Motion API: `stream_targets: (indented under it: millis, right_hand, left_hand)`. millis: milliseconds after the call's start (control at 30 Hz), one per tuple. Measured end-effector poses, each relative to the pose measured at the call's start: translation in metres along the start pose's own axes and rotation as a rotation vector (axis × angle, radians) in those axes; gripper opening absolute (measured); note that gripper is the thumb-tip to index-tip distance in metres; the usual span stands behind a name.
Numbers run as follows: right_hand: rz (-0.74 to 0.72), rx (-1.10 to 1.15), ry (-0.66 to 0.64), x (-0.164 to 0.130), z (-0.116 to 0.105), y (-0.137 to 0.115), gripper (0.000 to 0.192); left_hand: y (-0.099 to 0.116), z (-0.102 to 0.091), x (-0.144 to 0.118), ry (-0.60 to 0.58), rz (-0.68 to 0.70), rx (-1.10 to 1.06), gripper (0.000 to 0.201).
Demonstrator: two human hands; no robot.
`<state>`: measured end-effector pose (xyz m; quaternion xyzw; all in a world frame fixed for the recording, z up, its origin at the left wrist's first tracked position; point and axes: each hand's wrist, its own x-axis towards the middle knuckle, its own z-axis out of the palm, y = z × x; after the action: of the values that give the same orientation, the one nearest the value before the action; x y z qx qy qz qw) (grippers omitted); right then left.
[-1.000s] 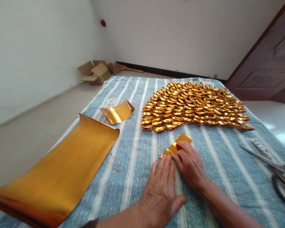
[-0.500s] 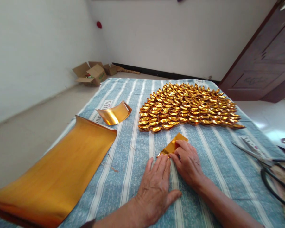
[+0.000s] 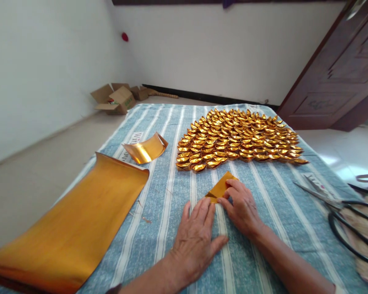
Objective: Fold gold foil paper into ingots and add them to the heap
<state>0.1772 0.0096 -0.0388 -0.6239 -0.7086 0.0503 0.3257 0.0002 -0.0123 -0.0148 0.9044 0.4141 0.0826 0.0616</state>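
Observation:
A small piece of gold foil paper (image 3: 220, 187) lies on the striped cloth between my hands, with one edge folded over. My left hand (image 3: 196, 237) rests flat, its fingertips at the paper's near left edge and the thumb spread away. My right hand (image 3: 241, 204) grips the paper's right side between thumb and fingers. Beyond my hands stand many folded gold paper ingots (image 3: 233, 141), packed in rows. To the left is a large stack of gold foil sheets (image 3: 76, 220), curling at its ends, and past it a smaller curved stack of gold foil paper (image 3: 145, 149).
Large black-handled scissors (image 3: 340, 204) lie at the right edge of the blue and white tablecloth (image 3: 159, 192). Paper scraps (image 3: 145, 219) lie near the big stack. Open cardboard boxes (image 3: 115, 100) stand on the floor at the back left. A dark red door (image 3: 331, 81) is at the right.
The folded strip along the paper's near edge shows more clearly as my left fingertips have drawn slightly back. My right hand keeps its grip. The whole view has shifted a little.

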Motion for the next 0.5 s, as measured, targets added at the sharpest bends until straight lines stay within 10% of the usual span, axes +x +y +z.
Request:
stream_targets:
  millis: [500]
  right_hand:
    - [0.018,0.067,-0.005,0.0014,0.0012,0.0075,0.012]
  left_hand:
    - [-0.0088,-0.0024,-0.0034,0.004,0.016,0.026,0.061]
